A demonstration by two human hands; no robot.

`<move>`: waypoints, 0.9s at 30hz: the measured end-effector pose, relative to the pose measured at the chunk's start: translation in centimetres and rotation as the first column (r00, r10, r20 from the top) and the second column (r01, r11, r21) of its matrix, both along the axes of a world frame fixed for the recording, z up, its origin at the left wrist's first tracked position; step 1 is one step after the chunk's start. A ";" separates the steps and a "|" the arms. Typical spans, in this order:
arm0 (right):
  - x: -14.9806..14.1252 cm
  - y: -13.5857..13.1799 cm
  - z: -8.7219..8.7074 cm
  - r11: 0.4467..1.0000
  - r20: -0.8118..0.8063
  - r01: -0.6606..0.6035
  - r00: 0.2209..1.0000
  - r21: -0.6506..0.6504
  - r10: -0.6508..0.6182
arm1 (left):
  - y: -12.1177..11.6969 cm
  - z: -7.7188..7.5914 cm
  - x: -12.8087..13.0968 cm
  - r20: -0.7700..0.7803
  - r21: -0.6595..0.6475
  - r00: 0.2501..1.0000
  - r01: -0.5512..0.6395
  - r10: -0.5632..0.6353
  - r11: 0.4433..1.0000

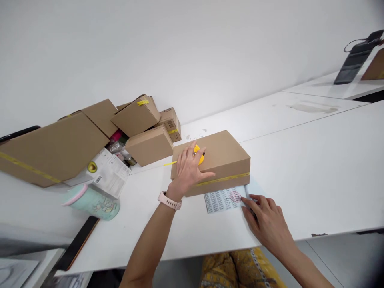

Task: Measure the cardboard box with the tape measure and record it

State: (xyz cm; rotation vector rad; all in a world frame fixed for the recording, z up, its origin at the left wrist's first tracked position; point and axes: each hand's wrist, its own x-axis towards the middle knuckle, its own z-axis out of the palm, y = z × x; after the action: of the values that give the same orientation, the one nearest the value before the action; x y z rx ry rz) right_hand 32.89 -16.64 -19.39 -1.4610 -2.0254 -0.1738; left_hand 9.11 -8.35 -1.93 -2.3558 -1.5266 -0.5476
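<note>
My left hand lies over the top of a closed cardboard box, fingers spread and thumb stretched to the right. Partly under its fingers is a yellow and black tape measure; a thin yellow strip sticks out to the left. In front of the box lies a sheet printed with rows of small marks and a pink round mark, its far edge against the box. At the sheet's right edge is my right hand, thumb and index finger drawn close together. Something dark shows between them, too hidden to name.
Several cardboard boxes stand at the left against the wall. Nearby are a white packet and a mint tumbler. A dark bottle stands at the far right. The white table's front edge is chipped.
</note>
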 end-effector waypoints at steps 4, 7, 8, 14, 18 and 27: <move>0.2 0.1 -0.5 1.000 -0.017 -0.009 1.000 0.004 0.009 | 2.8 -0.4 0.5 0.019 0.023 0.999 -0.039 0.039 0.999; 0.5 0.3 -0.7 0.999 -0.033 -0.052 0.998 0.014 0.052 | 5.8 -0.4 1.0 0.026 -0.001 0.998 -0.059 0.059 0.998; 0.6 0.4 -0.7 0.997 -0.040 -0.071 0.997 0.021 0.072 | 6.5 -0.4 1.2 0.025 -0.001 0.997 -0.067 0.067 0.998; 0.8 0.5 0.0 0.996 -0.159 -0.086 0.983 0.011 0.087 | 4.6 -3.4 3.7 0.101 0.146 0.986 0.117 -0.133 0.982; 0.9 1.3 0.3 0.993 -0.244 -0.007 0.970 -0.118 -0.023 | -0.3 -9.1 5.1 0.239 -0.082 0.930 0.304 -0.278 0.949; 3.4 1.8 5.2 0.706 -0.775 -0.389 0.515 -0.591 -0.365 | -2.3 -12.9 3.9 0.188 -0.556 0.957 0.289 -0.221 0.780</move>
State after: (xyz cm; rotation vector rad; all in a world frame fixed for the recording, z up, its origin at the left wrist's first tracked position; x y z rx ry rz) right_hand 36.30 -14.88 -14.19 -1.4586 -1.1970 1.3033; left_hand 13.00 -10.64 -14.84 -3.0810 -1.6004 -0.2943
